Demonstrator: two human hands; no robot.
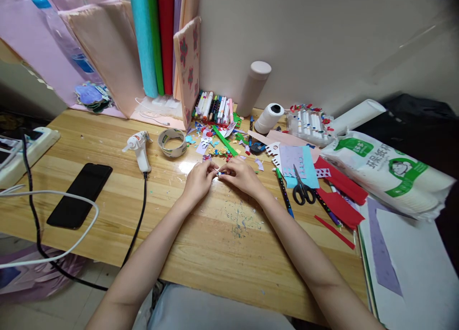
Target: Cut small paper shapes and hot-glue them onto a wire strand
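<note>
My left hand [199,181] and my right hand [241,175] meet over the middle of the wooden table [211,246]. The fingertips of both are pinched together on a tiny piece [220,173] that looks white and blue; its kind is too small to make out. Just beyond my hands lie many colourful paper scraps [206,143] and a green paper strip [225,141]. To the left of my left hand are a roll of tape [172,143] and a white hot glue gun [139,150]. Black-handled scissors [304,193] rest on light blue paper, right of my right hand.
A black phone [79,196] and a white cable [95,215] lie at left. Markers [215,107], a tumbler [254,88] and a thread spool [269,118] stand at the back. Red paper [340,208] and a bag of paper cups [390,167] are at right.
</note>
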